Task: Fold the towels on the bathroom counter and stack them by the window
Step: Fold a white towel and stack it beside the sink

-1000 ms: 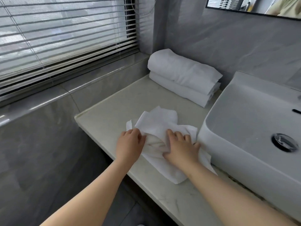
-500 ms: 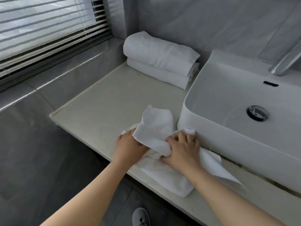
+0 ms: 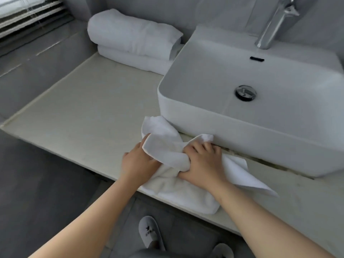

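White terry cloth is bunched at the near edge of the pale stone counter (image 3: 89, 108), just in front of the basin (image 3: 260, 131). This crumpled towel (image 3: 163, 146) is the one we are working on. We judge it sits here because both our arms reach this front strip of counter easily. One corner trails to the right along the counter, and another lobe lies against the basin's front wall. Two folded towels (image 3: 134, 36) already lie stacked at the back left corner, near the window blind (image 3: 31, 13) and well apart from our hands. That is where this one should end up.

In the head view, our right hand (image 3: 202, 162) comes in from the lower right, knuckles up. Its fingers are curled and its thumb is wrapped round a thick roll of the cloth, clamped on it. Our left hand (image 3: 138, 161) comes in from the lower left and lies close beside the right. A flap of towel is draped over its fingers and hides them, so we cannot tell whether they pinch the cloth or only lie under it. Both forearms are stretched forward and converge on the towel.

We judge that the fold proper is not yet begun, since the cloth needs spreading flat first. A chrome tap (image 3: 273, 23) stands behind the basin, and a grey slipper (image 3: 149, 233) shows on the floor below the counter edge.
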The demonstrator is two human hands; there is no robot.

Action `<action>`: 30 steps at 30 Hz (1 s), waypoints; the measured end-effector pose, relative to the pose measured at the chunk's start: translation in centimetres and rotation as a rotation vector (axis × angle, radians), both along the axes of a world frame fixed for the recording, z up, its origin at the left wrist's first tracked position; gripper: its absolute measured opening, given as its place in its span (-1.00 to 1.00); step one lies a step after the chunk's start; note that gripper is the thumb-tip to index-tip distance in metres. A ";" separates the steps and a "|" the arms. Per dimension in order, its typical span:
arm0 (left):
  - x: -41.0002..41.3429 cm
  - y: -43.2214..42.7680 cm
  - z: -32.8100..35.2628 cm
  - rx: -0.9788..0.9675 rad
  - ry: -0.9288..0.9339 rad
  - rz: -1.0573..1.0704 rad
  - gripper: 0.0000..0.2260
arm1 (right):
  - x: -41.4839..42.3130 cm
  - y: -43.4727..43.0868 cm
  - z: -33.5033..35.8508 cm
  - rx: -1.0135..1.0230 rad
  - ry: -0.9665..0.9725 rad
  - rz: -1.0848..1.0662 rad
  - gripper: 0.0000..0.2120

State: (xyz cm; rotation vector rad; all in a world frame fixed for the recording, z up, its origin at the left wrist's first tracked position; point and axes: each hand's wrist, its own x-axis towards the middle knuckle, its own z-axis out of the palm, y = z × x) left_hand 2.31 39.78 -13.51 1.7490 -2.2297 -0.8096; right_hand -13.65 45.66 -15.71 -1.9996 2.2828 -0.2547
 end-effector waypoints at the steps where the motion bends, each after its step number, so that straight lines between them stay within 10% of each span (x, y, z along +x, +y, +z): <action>1: -0.8 1.0 0.3 0.016 -0.028 0.010 -0.75 | -0.7 0.7 0.0 -0.010 0.005 0.004 -0.49; 9: -10.5 10.1 0.9 0.069 -0.039 -0.021 -0.74 | -10.4 10.8 0.4 0.062 0.040 0.044 -0.26; 20: -24.0 17.2 0.1 0.105 -0.210 -0.330 -0.81 | -22.2 21.4 -0.9 -0.083 0.091 -0.215 -0.50; 30: -33.8 18.6 1.4 0.314 0.007 -0.414 -0.72 | -30.1 25.9 -2.5 -0.204 0.065 -0.559 -0.50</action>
